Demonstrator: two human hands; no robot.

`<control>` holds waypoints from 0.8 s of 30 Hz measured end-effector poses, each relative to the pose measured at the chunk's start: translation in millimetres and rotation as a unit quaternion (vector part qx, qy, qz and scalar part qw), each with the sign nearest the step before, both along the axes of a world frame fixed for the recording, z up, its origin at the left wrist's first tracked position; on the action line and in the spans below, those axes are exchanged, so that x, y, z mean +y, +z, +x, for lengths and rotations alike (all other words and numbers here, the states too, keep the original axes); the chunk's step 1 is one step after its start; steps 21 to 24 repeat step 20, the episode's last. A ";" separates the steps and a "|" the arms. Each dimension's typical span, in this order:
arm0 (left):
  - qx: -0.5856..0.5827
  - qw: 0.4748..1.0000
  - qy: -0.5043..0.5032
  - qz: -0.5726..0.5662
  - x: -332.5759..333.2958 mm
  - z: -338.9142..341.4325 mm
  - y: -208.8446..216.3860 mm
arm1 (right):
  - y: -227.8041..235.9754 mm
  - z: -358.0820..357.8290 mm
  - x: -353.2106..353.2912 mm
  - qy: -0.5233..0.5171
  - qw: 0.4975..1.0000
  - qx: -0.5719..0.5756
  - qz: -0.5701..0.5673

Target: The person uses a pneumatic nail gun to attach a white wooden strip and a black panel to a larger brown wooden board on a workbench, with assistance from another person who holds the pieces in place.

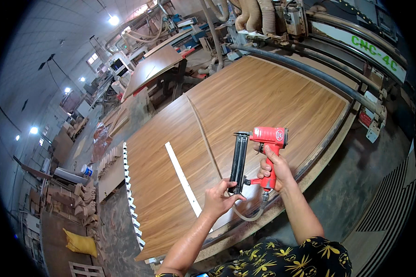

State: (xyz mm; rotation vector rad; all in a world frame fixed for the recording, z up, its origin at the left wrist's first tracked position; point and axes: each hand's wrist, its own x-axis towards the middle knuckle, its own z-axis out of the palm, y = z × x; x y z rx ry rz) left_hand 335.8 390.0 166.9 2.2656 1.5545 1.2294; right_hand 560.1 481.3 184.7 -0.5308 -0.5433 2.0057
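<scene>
A red nail gun [269, 135] with a black magazine [238, 159] is held over a wood-grain panel [272, 97]. My right hand [278, 170] is wrapped round its red handle, the thumb up near the trigger. At the magazine's lower end, my left hand [217, 199] is closed, thumb and fingers gripping it. A pale air hose [248, 219] loops from the fitting under the handle, and a similar pale line crosses the panel towards its far edge. Left of my hands, a narrow white strip [182, 179] with small dark spots lies on the panel.
A machine gantry with a dark crossbar [305, 71] and thick ducts [254, 17] spans the panel's far right end. White-and-dark toothed pieces [130, 194] line its left edge. Another panel [151, 69] rests beyond. Wood offcuts [84, 201] and a yellow sack [81, 243] lie at left.
</scene>
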 end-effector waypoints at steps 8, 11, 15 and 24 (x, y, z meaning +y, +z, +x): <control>-0.104 0.987 0.025 -0.117 -9.7 5.5 -15.0 | -24.4 2.9 3.3 -0.061 0.996 0.039 -0.051; -0.095 0.985 0.011 -0.143 -21.6 -9.8 -32.0 | -39.0 6.2 14.0 -0.100 0.991 0.033 -0.085; -0.012 0.972 0.028 -0.234 -48.1 -12.5 -29.3 | -83.8 29.1 56.5 -0.138 0.979 0.017 -0.150; -0.167 0.951 0.109 -0.236 -119.0 -45.4 -89.4 | -190.6 72.4 123.4 -0.160 0.975 0.114 -0.108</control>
